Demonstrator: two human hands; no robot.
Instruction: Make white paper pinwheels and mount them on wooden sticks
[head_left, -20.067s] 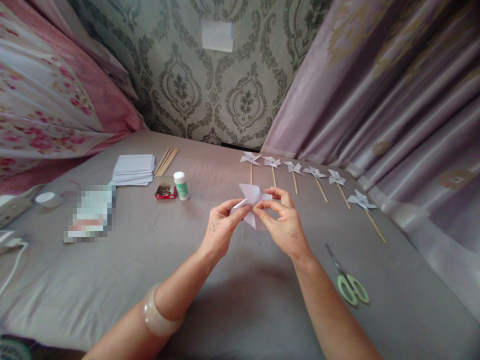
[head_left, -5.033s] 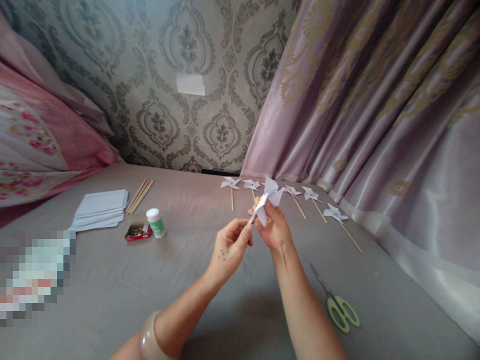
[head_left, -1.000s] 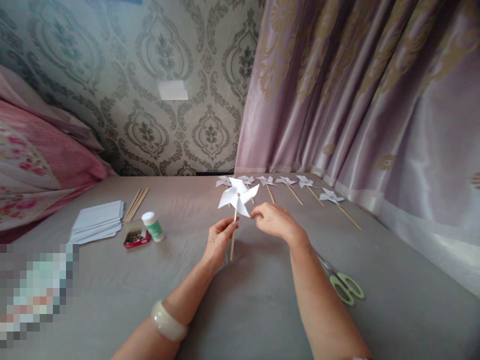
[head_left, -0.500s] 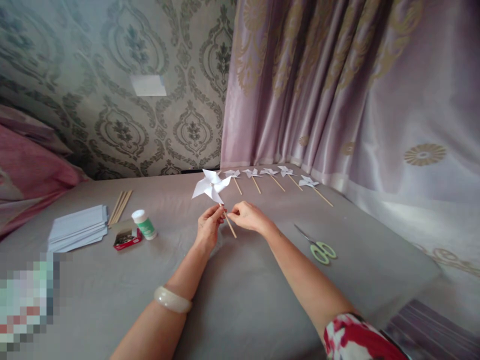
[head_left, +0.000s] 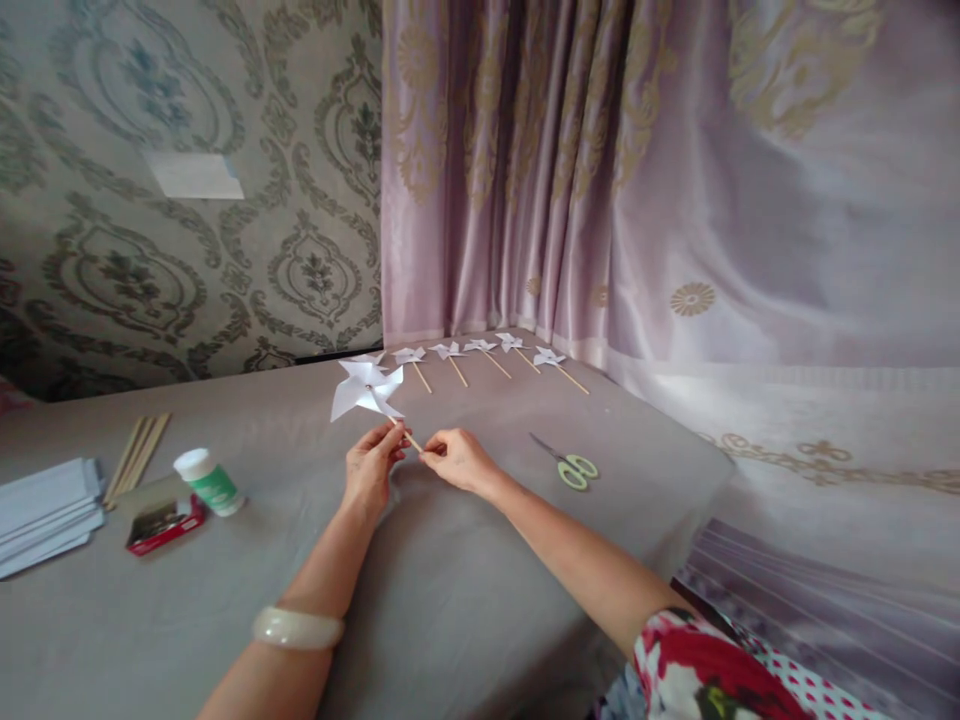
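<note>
A white paper pinwheel point(head_left: 367, 386) on a thin wooden stick is held above the table. My left hand point(head_left: 370, 464) pinches the stick just below the paper blades. With closed fingertips, my right hand point(head_left: 459, 460) grips the stick's lower end, which is partly hidden by them. Behind the held one, several finished-looking pinwheels point(head_left: 480, 345) lie in a row along the table's far edge, their sticks pointing toward me. To the right of my right hand lie scissors point(head_left: 574, 470) with pale green handles.
On the left of the grey-covered table point(head_left: 450, 600) are a stack of white paper point(head_left: 49, 510), several wooden sticks point(head_left: 139, 455), a small red box point(head_left: 165, 525) of small items and a white-and-green bottle point(head_left: 210, 482). A curtain point(head_left: 675, 230) hangs behind and to the right.
The view has turned to the right. My right hand has moved to the stick's lower end and grips it. The stick now slants more toward the right, with my left hand still holding it.
</note>
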